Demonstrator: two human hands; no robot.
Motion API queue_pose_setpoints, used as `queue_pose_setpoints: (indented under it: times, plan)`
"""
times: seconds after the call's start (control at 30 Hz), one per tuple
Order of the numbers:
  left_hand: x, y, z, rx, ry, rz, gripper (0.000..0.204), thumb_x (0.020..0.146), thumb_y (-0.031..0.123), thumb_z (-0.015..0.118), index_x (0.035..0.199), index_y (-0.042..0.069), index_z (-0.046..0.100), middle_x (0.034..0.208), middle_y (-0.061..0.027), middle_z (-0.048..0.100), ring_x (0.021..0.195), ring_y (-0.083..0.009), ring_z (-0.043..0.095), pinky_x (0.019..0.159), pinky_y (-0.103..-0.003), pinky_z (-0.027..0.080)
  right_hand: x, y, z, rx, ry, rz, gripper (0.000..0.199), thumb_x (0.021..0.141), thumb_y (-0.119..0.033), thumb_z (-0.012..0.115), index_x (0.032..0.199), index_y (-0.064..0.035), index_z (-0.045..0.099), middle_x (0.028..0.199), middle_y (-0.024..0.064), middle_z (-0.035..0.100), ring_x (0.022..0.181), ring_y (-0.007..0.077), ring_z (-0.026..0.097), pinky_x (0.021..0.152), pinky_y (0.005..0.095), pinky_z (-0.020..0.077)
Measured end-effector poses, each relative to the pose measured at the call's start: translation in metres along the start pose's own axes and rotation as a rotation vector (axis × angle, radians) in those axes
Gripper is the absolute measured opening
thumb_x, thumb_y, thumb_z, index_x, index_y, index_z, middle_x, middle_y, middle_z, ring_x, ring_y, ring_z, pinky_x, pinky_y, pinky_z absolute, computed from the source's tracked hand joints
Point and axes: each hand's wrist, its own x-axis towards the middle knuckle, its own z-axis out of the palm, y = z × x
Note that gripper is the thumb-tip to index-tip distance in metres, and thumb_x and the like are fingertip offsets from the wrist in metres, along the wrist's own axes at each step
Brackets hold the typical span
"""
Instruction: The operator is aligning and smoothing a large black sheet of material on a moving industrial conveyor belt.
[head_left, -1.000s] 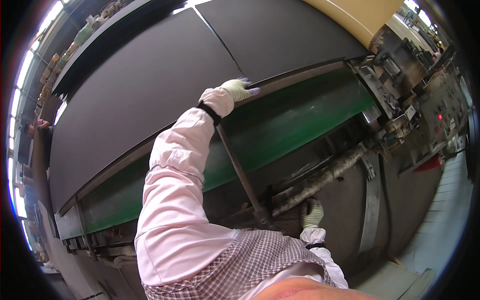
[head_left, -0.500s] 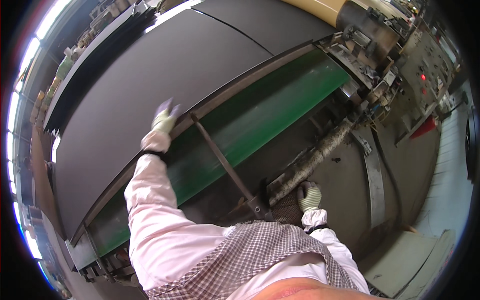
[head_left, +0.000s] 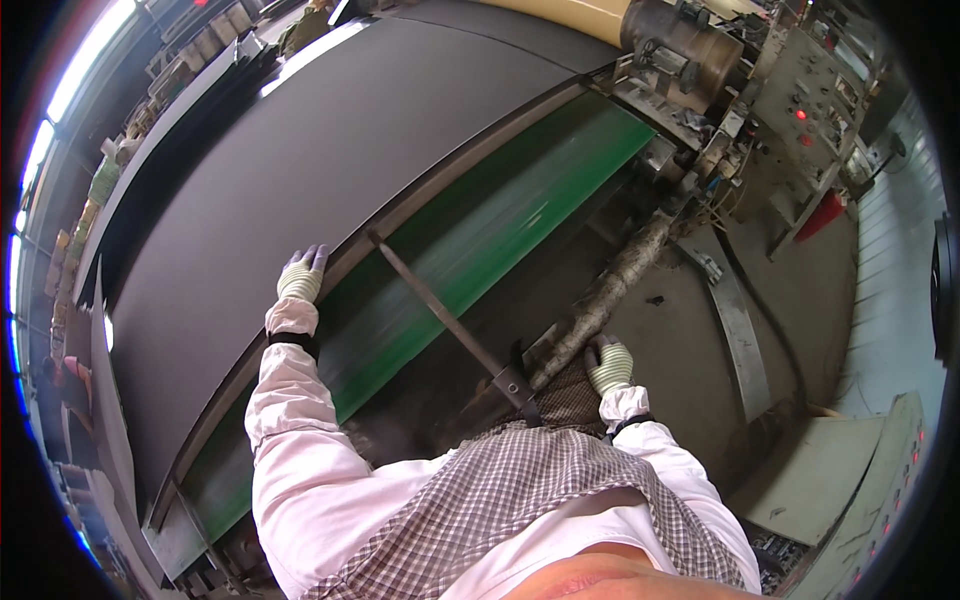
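A wide dark grey sheet [head_left: 330, 150] lies across the machine in front of me. My left hand [head_left: 301, 275], in a pale striped glove with purple-grey fingertips, rests open on the sheet's near edge, fingers stretched forward. Along that edge runs a brown metal rail [head_left: 440, 193], with a moving-looking green belt [head_left: 510, 205] below it. My right hand [head_left: 609, 364], gloved alike, is low beside the near end of a pale, mottled round bar [head_left: 612, 280], by brown checked cloth [head_left: 572, 392]. Its fingers look loosely bent, with nothing visible in them.
A slanting metal strut [head_left: 440, 305] stands between my arms. At the far right are a motor-like drum [head_left: 690, 50] and a control panel [head_left: 790, 90] with red lights. A flat metal strip [head_left: 738, 330] and a dark hose [head_left: 770, 315] lie on the right floor.
My left hand has come down and nearer along the sheet's edge, from blurred motion to lying still. The view has shifted slightly; my right hand stays beside the round bar.
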Motion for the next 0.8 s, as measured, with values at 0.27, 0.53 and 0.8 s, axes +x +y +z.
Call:
queue_pose_setpoints:
  times: [0.27,0.53,0.8]
  plan:
    - [0.047,0.121,-0.007,0.057,-0.099,0.083,0.079,0.087,0.073,0.03,0.143,0.018,0.04,0.147,-0.0183,0.036,0.136,-0.0342,0.034,0.112,-0.043,0.029,0.0,-0.005,-0.006,0.001,-0.006,0.001,0.021,0.077,-0.025,0.063,0.093,-0.011,0.063,0.089,0.0142,0.062,0.086,0.0352,0.06,0.077,0.0479,0.0453]
    - [0.09,0.232,-0.01,0.024,-0.202,0.171,0.088,0.082,0.079,0.033,0.143,0.016,0.04,0.147,-0.0196,0.035,0.136,-0.0328,0.035,0.113,-0.039,0.027,0.006,-0.005,-0.013,-0.005,-0.042,0.003,0.019,0.078,-0.025,0.063,0.093,-0.0115,0.063,0.082,0.0134,0.062,0.081,0.0346,0.059,0.074,0.0468,0.0434]
    - [0.073,0.257,-0.006,-1.006,-0.049,0.366,0.069,0.085,0.039,0.069,0.14,0.006,0.043,0.146,-0.0118,0.041,0.135,-0.0248,0.038,0.11,-0.035,0.03,0.007,-0.001,-0.012,0.103,-0.094,0.056,0.021,0.079,-0.022,0.064,0.092,-0.006,0.064,0.086,0.0178,0.063,0.085,0.0385,0.06,0.078,0.0457,0.0473]
